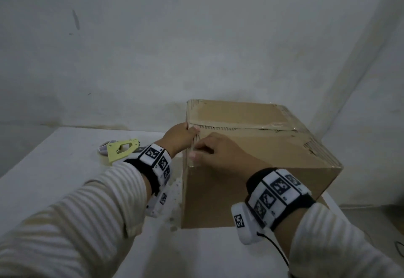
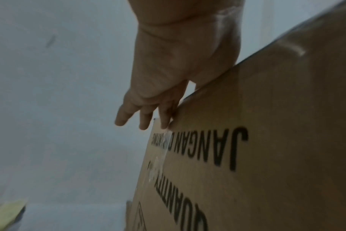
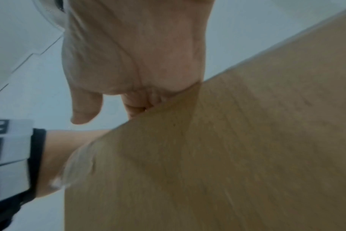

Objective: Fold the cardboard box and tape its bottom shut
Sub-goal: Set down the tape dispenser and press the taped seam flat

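On the white table [image 1: 54,168] the box [image 1: 251,146] stands with taped seam up, the left hand [image 1: 180,134] pressing straight fingers on its corner, the right hand [image 1: 218,151] curled, pressing tape [image 1: 192,159] there.

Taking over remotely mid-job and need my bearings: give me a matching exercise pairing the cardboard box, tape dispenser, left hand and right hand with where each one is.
Things:
1. cardboard box
2. tape dispenser
3. left hand
4. right hand

Places:
A. lying on the white table, left of the box
B. on the box's top near its left corner edge
C. standing on the table, clear tape along its top seam
D. at the box's left top edge

Pairs: 1-C, 2-A, 3-D, 4-B
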Demonstrator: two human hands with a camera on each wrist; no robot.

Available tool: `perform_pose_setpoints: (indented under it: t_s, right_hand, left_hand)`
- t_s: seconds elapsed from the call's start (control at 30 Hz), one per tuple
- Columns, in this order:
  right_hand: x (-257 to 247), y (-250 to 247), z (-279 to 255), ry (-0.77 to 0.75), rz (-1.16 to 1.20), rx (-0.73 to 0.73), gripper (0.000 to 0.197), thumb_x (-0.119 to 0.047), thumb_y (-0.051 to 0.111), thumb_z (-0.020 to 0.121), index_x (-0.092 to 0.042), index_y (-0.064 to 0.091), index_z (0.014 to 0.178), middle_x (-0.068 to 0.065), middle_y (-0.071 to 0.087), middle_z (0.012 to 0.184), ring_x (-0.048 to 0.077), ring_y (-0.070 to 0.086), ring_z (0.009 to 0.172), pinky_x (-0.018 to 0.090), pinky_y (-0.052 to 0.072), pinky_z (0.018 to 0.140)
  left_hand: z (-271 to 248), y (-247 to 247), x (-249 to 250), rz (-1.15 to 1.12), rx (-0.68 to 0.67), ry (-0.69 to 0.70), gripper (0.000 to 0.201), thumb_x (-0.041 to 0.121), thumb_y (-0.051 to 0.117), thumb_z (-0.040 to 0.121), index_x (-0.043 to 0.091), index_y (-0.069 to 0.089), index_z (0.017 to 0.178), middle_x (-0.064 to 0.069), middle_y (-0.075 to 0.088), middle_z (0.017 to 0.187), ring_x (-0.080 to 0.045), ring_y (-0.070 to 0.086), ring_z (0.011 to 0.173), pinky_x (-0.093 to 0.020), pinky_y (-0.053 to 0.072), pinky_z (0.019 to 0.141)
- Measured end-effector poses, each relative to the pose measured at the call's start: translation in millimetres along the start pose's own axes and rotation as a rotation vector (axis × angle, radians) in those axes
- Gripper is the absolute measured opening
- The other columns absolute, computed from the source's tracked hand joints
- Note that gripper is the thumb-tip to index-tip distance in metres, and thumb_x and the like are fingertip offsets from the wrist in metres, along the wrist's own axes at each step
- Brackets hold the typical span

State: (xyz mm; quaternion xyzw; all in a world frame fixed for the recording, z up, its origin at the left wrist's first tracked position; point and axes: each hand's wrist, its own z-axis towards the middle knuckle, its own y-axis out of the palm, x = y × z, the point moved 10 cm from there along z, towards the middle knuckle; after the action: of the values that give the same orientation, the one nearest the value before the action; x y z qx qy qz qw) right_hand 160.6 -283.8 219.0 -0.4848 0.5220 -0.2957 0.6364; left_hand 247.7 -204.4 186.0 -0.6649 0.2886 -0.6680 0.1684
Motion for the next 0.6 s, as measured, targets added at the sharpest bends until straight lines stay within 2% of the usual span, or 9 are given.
perform_pose_setpoints:
  t_s: [0.07,0.1,0.17,0.23,0.3,0.37,0.43,0.5,0.6]
  right_hand:
    - [11,-16,4,0.041,0.062,0.042,0.036,-0.038,0.056,0.091,-0.003,0.064,0.092,0.011,0.057,0.086,0.023,0.054,0.078,0.033,0.043,0.073]
    - [19,-23,4,0.076,0.036,0.043,0.034,-0.032,0.055,0.093,-0.001,0.063,0.103,0.015,0.059,0.101,0.026,0.057,0.091,0.035,0.045,0.081]
    - [41,-31,2,0.175,-0.095,-0.009,0.045,-0.032,0.052,0.094,-0.004,0.052,0.129,0.014,0.048,0.134,0.028,0.050,0.119,0.034,0.040,0.097]
    - [66,-34,-1,0.242,-0.177,-0.096,0.060,-0.040,0.051,0.094,-0.005,0.038,0.141,0.013,0.036,0.147,0.029,0.042,0.129,0.036,0.036,0.104]
    - [83,-38,-9,0.266,-0.235,-0.158,0.066,-0.048,0.048,0.094,-0.005,0.034,0.143,0.014,0.034,0.149,0.030,0.040,0.131,0.037,0.034,0.106]
    - [101,-44,-17,0.267,-0.281,-0.208,0.059,-0.048,0.042,0.097,-0.003,0.045,0.134,0.016,0.043,0.142,0.031,0.044,0.126,0.036,0.035,0.102]
    - [120,-54,-29,0.287,-0.316,-0.252,0.055,-0.048,0.038,0.098,-0.003,0.051,0.127,0.016,0.048,0.136,0.030,0.046,0.123,0.036,0.035,0.100]
    - [142,-68,-39,0.311,-0.339,-0.244,0.057,-0.054,0.039,0.096,-0.008,0.051,0.127,0.014,0.048,0.137,0.030,0.046,0.123,0.039,0.036,0.102]
    - [180,-80,-44,0.291,-0.382,-0.225,0.059,-0.062,0.037,0.091,-0.015,0.055,0.121,0.013,0.048,0.135,0.032,0.045,0.123,0.047,0.037,0.103]
  left_hand:
    - [2,-6,8,0.319,0.015,-0.003,0.033,0.033,0.038,0.092,0.012,0.051,0.114,-0.014,0.057,0.124,-0.031,0.052,0.107,-0.041,0.041,0.096]
    - [1,-7,14,0.446,0.013,0.003,0.039,0.030,0.038,0.089,0.012,0.045,0.124,-0.015,0.049,0.134,-0.034,0.046,0.119,-0.049,0.037,0.102]
    - [-5,6,31,0.679,-0.075,0.060,0.048,0.021,0.036,0.093,0.013,0.032,0.140,-0.011,0.027,0.150,-0.033,0.026,0.138,-0.055,0.025,0.111]
    - [-17,24,44,0.794,-0.211,0.084,0.040,0.015,0.032,0.096,0.013,0.044,0.134,-0.012,0.033,0.149,-0.031,0.030,0.137,-0.057,0.015,0.114]
    - [-26,38,53,0.808,-0.277,0.080,0.027,0.015,0.033,0.096,0.010,0.056,0.109,-0.010,0.055,0.122,-0.029,0.048,0.115,-0.058,0.020,0.112]
    - [-34,42,60,0.824,-0.279,0.055,0.024,0.020,0.036,0.096,0.008,0.057,0.100,-0.008,0.057,0.107,-0.026,0.051,0.099,-0.047,0.036,0.103]
    - [-41,49,66,0.800,-0.279,0.015,0.031,0.025,0.039,0.096,0.008,0.060,0.112,-0.010,0.060,0.116,-0.025,0.056,0.102,-0.037,0.043,0.091]
    - [-49,56,75,0.782,-0.273,-0.023,0.036,0.029,0.041,0.096,0.011,0.058,0.123,-0.009,0.057,0.128,-0.026,0.055,0.113,-0.036,0.042,0.094]
    - [-60,81,95,0.755,-0.297,-0.050,0.038,0.032,0.042,0.097,0.013,0.056,0.127,-0.007,0.055,0.132,-0.025,0.052,0.117,-0.035,0.040,0.097]
